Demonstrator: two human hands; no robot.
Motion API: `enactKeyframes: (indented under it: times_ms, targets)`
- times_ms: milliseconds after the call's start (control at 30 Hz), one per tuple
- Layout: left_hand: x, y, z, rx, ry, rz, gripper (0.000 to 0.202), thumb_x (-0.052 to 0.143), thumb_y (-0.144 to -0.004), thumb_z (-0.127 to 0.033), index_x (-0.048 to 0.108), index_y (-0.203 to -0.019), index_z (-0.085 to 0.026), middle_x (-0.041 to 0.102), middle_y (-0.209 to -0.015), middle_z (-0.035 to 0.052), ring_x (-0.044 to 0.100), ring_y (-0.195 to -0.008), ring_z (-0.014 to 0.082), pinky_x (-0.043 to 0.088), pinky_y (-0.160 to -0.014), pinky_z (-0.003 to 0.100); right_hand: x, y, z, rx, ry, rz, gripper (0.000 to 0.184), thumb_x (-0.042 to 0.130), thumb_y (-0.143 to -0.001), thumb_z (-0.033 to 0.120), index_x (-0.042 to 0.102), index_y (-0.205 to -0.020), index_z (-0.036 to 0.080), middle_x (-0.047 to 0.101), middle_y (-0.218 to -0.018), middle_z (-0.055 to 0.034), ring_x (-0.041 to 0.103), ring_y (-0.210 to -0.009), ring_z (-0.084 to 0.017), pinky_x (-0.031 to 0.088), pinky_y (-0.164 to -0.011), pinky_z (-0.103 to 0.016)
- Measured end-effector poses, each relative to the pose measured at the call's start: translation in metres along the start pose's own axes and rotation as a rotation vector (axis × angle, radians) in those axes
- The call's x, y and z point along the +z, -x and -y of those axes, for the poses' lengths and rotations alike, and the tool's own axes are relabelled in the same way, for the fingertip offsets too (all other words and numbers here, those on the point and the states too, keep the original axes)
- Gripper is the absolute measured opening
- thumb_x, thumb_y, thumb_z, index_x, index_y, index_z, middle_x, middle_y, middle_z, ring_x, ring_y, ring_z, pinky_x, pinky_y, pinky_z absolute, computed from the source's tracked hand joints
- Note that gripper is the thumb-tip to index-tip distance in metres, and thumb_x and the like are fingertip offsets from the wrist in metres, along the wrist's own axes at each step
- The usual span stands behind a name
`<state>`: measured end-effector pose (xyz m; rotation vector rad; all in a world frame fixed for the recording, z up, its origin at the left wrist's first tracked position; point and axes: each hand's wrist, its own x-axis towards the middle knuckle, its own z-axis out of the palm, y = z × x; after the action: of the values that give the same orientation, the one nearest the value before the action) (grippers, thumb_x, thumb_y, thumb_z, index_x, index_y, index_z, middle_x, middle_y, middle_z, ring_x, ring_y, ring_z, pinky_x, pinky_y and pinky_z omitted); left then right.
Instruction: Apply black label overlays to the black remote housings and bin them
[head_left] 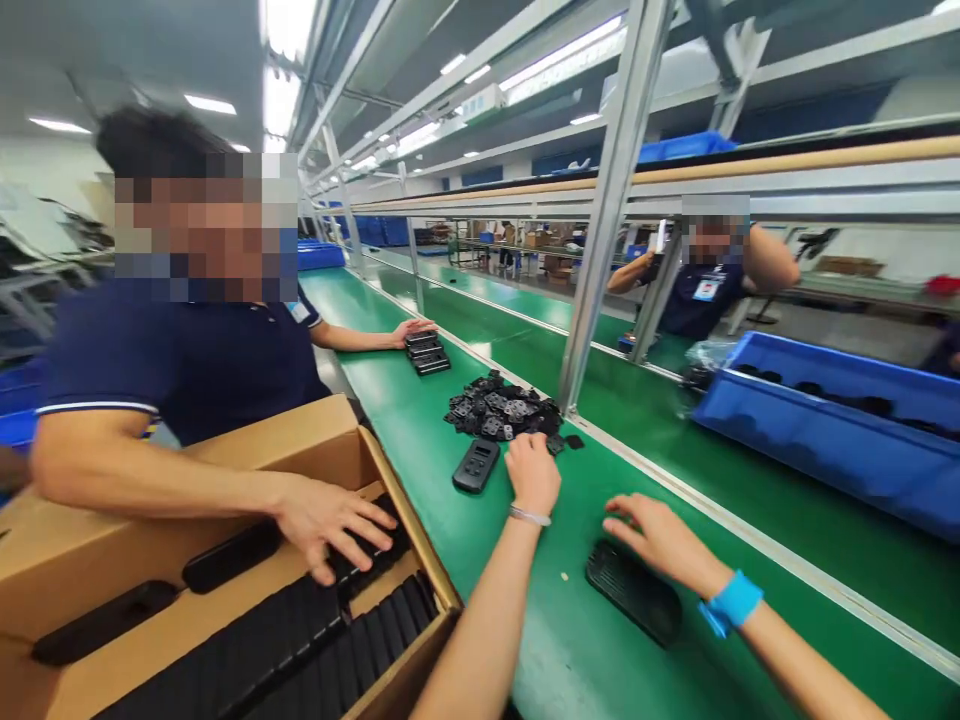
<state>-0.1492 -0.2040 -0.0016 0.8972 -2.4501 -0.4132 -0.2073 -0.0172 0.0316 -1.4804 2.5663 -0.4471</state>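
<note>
- Resting at the black parts [495,405] mid-frame, seemingly heaped for easy access, is your left hand [534,472]; can't tell its grip.
- Your right hand [661,538], fingers apart, hovers by the black shell [636,595], lower right.

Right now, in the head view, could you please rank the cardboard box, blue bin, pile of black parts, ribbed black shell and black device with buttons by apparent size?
1. Cardboard box, helped by nearness
2. Blue bin
3. Pile of black parts and ribbed black shell: too alike to rank
4. Black device with buttons
</note>
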Motion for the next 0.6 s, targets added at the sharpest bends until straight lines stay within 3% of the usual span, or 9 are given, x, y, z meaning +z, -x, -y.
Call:
enactKeyframes:
  times_ms: [67, 133, 233, 400, 600]
  targets:
    - [-0.014, -0.004, 0.014, -0.119, -0.043, -0.013, 0.040, 0.052, -0.085, -0.017, 0.050, -0.125, -0.012, 0.051, -0.126, 0.0220, 0.045, -0.120, 0.0368, 0.040, -0.095, 0.052, 0.017, 0.050, -0.003, -0.001, 0.005, 0.049, 0.044, 0.060, -0.086, 0.034, 0.059, -0.127, 0.018, 0.062, -0.124, -0.0132, 0.060, -0.109, -0.025, 0.048, -0.093, -0.034]
    - [-0.020, -0.004, 0.027, -0.227, -0.100, -0.003, 0.051, 0.055, -0.086, -0.021, 0.042, -0.134, -0.009, 0.042, -0.138, 0.0237, 0.037, -0.129, 0.0402, 0.031, -0.102, 0.060, 0.033, 0.085, -0.002, -0.003, 0.046, 0.062, 0.051, 0.059, -0.089, 0.032, 0.050, -0.138, 0.022, 0.046, -0.143, -0.0137, 0.050, -0.124, -0.027, 0.042, -0.102, -0.039]
    - [-0.022, 0.012, 0.035, -0.258, -0.177, 0.066, 0.051, 0.057, -0.088, -0.026, 0.043, -0.134, -0.011, 0.041, -0.142, 0.0198, 0.035, -0.132, 0.0377, 0.026, -0.107, 0.061, 0.052, 0.118, 0.002, 0.061, 0.163, 0.006, 0.042, 0.046, -0.096, 0.030, 0.052, -0.137, 0.024, 0.042, -0.146, -0.0160, 0.047, -0.124, -0.030, 0.043, -0.100, -0.046]
    - [-0.029, 0.077, 0.018, -0.022, -0.227, 0.175, 0.040, 0.058, -0.088, -0.024, 0.053, -0.126, -0.014, 0.051, -0.132, 0.0164, 0.047, -0.122, 0.0334, 0.041, -0.097, 0.053, 0.063, 0.162, -0.008, 0.143, 0.264, -0.149, 0.042, 0.047, -0.095, 0.040, 0.060, -0.129, 0.019, 0.053, -0.133, -0.0216, 0.056, -0.111, -0.033, 0.050, -0.088, -0.048]
    - [-0.039, 0.147, -0.030, 0.248, -0.160, 0.250, 0.034, 0.055, -0.084, -0.016, 0.063, -0.115, -0.027, 0.059, -0.116, 0.0148, 0.052, -0.107, 0.0337, 0.045, -0.087, 0.050, 0.059, 0.194, -0.054, 0.103, 0.289, -0.285, 0.049, 0.039, -0.092, 0.040, 0.062, -0.127, 0.014, 0.061, -0.120, -0.0204, 0.062, -0.099, -0.034, 0.053, -0.084, -0.048]
